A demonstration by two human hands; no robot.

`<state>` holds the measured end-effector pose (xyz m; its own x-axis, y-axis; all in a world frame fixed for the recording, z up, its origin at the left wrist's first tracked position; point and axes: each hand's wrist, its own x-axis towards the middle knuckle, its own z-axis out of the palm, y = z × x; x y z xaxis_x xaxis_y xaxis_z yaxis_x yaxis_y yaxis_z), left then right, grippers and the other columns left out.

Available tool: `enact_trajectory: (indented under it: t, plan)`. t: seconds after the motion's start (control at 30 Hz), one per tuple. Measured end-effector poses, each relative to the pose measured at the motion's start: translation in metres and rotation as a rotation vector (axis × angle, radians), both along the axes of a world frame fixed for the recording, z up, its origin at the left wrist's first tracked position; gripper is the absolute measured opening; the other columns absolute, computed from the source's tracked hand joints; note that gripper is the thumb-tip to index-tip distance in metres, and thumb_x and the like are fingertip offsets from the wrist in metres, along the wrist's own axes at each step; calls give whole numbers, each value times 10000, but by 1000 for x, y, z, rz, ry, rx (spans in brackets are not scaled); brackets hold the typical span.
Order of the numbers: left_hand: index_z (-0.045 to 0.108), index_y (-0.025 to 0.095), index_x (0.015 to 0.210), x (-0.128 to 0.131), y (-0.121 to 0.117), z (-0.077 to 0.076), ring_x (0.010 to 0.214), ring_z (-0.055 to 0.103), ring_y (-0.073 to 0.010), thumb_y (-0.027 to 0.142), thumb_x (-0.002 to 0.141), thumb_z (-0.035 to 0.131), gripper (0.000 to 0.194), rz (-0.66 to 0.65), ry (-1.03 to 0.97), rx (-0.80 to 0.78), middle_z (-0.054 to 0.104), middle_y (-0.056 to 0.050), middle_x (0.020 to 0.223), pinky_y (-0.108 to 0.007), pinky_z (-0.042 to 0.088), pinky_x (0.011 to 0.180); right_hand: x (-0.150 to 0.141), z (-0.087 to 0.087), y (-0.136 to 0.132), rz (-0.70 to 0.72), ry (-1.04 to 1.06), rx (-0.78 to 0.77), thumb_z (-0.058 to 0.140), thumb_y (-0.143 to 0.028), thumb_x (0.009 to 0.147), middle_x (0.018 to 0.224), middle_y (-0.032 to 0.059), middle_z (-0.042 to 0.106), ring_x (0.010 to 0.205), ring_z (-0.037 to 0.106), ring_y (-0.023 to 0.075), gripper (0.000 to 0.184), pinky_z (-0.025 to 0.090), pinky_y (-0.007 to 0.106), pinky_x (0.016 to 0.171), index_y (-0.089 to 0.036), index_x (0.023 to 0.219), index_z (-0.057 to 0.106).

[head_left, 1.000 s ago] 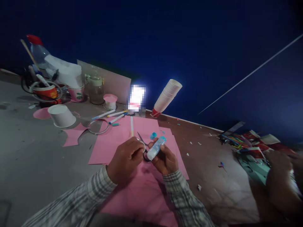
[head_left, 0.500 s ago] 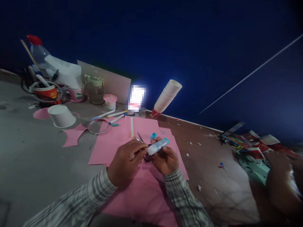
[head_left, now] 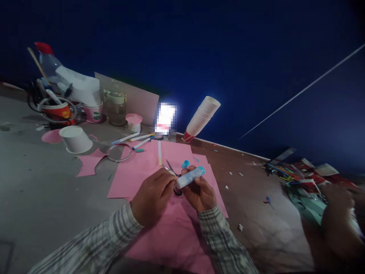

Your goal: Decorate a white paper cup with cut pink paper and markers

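Observation:
A light-blue glue stick (head_left: pixel 190 177) lies tilted in my right hand (head_left: pixel 201 193), whose fingers and thumb close round its barrel; its white end points left. My left hand (head_left: pixel 154 196) is closed at that white end, fingertips pinched together; whatever they hold is hidden. Just behind the glue stick rests its blue cap (head_left: pixel 185 164) on the pink paper (head_left: pixel 134 179). Scissors (head_left: pixel 169 166) lie open on the paper under my hands, their dark handles partly covered. Farther back is a white marker (head_left: pixel 159 153).
On the left stand a white paper cup (head_left: pixel 75 139), a glass jar (head_left: pixel 115 108) and a red cup of tools (head_left: pixel 55 113). Several markers (head_left: pixel 142 143) lie near a ring (head_left: pixel 119 152). A tall cup stack (head_left: pixel 202 118) leans at the back. Another person's hand (head_left: pixel 338 199) is at right.
My left fingertips have drawn in and curled more tightly by the glue stick's white end. The glue stick has tilted slightly; my right hand keeps its grip. The view has shifted slightly.

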<state>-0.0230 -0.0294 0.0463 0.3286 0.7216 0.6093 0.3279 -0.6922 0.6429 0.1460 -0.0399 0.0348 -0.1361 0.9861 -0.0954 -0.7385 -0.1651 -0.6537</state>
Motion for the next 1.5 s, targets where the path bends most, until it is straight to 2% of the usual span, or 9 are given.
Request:
enact_trajectory:
  t: [0.3,0.47,0.57,0.67,0.77,1.0,1.2,1.37,1.5]
  plan:
    - [606,161,753,-2,2,7,660,544,-117,94,849,466,183,-12,-62,-139,584,-17,727,-227,425,620,5,1,-1,79,68,-34,740,-194,652,889,2,687,683,619,103,275,498,193,552,-230,906,641]
    - [647,164,936,-9,11,6,572,614,-114,248,872,530,157,37,-419,-540,649,2,716,-244,497,601,12,-4,2,71,155,-44,692,-199,693,916,-2,687,600,593,77,249,507,203,564,-238,932,635]
    - [612,167,1111,-14,22,2,689,688,-148,289,858,570,285,41,-673,-653,694,-16,824,-298,549,721,14,-6,3,61,161,-43,703,-208,690,922,6,694,580,581,63,258,504,188,574,-224,939,637]
    - [652,169,1029,-19,34,-6,880,702,-185,280,800,642,254,23,-856,-702,697,-33,951,-327,541,842,15,-8,5,53,158,-39,696,-212,698,918,0,694,570,566,53,270,498,178,581,-235,961,635]
    - [677,152,889,-23,42,-14,848,697,-168,250,753,684,168,67,-845,-752,707,-25,867,-297,529,833,15,-9,5,35,158,-32,691,-212,701,916,0,692,575,567,64,294,495,191,572,-250,986,633]
    - [645,142,832,-25,50,-21,551,613,-95,262,739,670,154,86,-725,-741,636,27,676,-229,510,586,16,-9,5,-4,172,-60,705,-188,674,1024,17,687,570,563,80,347,498,226,560,-262,1005,633]
    - [616,154,875,-28,47,-17,355,386,-58,319,829,543,186,107,-556,-729,472,83,493,-183,306,357,17,-9,6,-15,124,-51,673,-193,690,932,7,677,567,550,86,284,492,233,539,-247,966,631]
    - [606,180,940,-24,32,-9,662,609,-127,249,835,538,143,19,-321,-494,643,-6,769,-242,508,621,17,-7,6,-13,104,-60,684,-201,683,911,10,678,575,557,86,253,491,229,536,-226,929,629]
    - [634,198,936,-20,26,-13,875,639,-191,140,840,466,202,-13,-32,-146,710,-62,915,-336,487,816,16,-5,6,-2,95,-58,698,-201,669,905,-1,679,548,543,77,258,490,235,544,-225,915,625]
